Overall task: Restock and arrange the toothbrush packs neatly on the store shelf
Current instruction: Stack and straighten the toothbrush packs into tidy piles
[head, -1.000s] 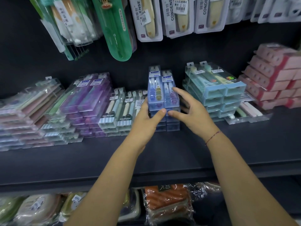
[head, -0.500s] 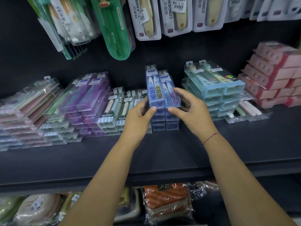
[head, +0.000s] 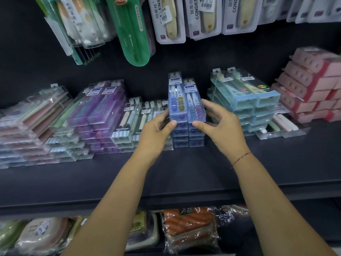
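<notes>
**Asker:** Where are the toothbrush packs, and how are they held?

**Describer:** Two blue toothbrush packs [head: 186,100] lie side by side on top of the blue stack [head: 188,139], mid-shelf [head: 184,174]. I cannot tell whether they rest on it or hang just above. The left hand [head: 156,133] clamps them from nine o'clock. The right hand [head: 221,126] clamps them from three o'clock. Each thumb presses a near end, and the fingers [head: 212,108] curl along the outer sides.

**Asker:** What could go wrong?

**Describer:** Probably three things. Only sideways pressure holds the pair together. The clear plastic looks slick, so a looser squeeze could let one pack slide past the other or drop. The left pack also sits further toward twelve o'clock than the right, so setting them down like this would leave an uneven front. And the blue stack is tall and narrow, so a hard push toward twelve o'clock might shove the lower packs out of line.

**Asker:** Is anything nearby at risk?

**Describer:** The teal stack [head: 245,100] stands just beside the right hand at three o'clock. The striped packs [head: 129,124] sit near the left hand at nine o'clock. Knuckles spreading on release could nudge either.
</notes>
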Action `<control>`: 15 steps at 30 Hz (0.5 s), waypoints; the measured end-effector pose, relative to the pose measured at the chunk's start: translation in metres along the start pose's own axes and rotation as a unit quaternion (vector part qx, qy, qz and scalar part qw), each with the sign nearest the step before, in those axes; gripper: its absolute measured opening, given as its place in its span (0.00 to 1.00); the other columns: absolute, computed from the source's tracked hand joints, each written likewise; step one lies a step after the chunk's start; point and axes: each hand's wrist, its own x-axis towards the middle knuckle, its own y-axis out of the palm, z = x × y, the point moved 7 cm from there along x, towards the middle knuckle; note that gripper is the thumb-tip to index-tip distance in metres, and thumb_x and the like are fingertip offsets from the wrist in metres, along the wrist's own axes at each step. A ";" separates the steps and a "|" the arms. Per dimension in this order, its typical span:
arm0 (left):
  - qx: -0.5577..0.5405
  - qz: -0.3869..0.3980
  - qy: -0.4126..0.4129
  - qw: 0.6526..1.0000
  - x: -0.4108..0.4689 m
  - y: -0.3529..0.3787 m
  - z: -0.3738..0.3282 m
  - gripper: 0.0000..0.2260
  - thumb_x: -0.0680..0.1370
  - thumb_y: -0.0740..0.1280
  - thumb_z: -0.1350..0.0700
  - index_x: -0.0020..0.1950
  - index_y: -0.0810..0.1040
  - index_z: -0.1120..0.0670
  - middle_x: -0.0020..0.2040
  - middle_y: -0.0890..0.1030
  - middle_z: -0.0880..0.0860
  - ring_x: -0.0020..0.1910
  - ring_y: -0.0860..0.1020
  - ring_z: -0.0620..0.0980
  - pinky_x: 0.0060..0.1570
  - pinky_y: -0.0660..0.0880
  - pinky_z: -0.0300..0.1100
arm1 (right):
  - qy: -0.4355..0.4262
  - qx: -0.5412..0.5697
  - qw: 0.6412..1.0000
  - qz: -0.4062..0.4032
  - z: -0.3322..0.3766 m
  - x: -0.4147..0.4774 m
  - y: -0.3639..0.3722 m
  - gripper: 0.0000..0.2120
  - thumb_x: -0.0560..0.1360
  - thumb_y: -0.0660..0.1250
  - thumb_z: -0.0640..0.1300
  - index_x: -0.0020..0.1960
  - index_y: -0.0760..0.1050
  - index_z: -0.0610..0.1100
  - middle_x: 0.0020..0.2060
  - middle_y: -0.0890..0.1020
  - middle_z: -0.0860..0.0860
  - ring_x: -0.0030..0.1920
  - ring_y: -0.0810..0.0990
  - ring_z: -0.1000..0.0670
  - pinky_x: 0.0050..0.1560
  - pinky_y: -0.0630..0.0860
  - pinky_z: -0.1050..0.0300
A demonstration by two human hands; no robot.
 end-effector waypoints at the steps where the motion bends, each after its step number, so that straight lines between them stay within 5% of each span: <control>1: 0.002 0.001 -0.001 1.000 0.000 0.000 0.000 0.19 0.82 0.64 0.60 0.73 0.71 0.53 0.64 0.79 0.45 0.63 0.76 0.38 0.60 0.72 0.30 | -0.002 -0.003 1.000 -0.002 0.001 0.000 0.000 0.31 0.71 0.76 0.39 0.71 0.71 0.50 0.66 0.76 0.56 0.65 0.74 0.60 0.62 0.76 0.57; 4: 0.033 0.017 -0.010 0.999 -0.001 0.000 0.000 0.24 0.79 0.69 0.60 0.74 0.69 0.51 0.65 0.79 0.45 0.64 0.76 0.39 0.63 0.72 0.35 | 0.004 -0.025 1.000 0.016 -0.001 0.001 -0.001 0.35 0.71 0.76 0.41 0.74 0.67 0.50 0.68 0.74 0.57 0.65 0.73 0.62 0.62 0.75 0.61; 8: 0.240 -0.006 -0.013 0.971 -0.001 -0.006 0.005 0.36 0.73 0.75 0.54 0.77 0.62 0.45 0.72 0.72 0.47 0.71 0.68 0.46 0.69 0.65 0.41 | 0.084 -0.127 0.984 0.098 -0.028 0.002 0.001 0.47 0.69 0.78 0.47 0.79 0.53 0.50 0.74 0.66 0.55 0.71 0.68 0.56 0.71 0.67 0.52; 15: 0.394 -0.045 0.061 0.916 -0.003 -0.001 0.001 0.29 0.71 0.76 0.51 0.71 0.72 0.51 0.60 0.80 0.52 0.62 0.73 0.53 0.63 0.69 0.50 | 0.081 -0.151 0.981 0.096 -0.034 0.004 0.004 0.38 0.69 0.78 0.47 0.75 0.65 0.47 0.68 0.75 0.52 0.67 0.73 0.54 0.69 0.71 0.53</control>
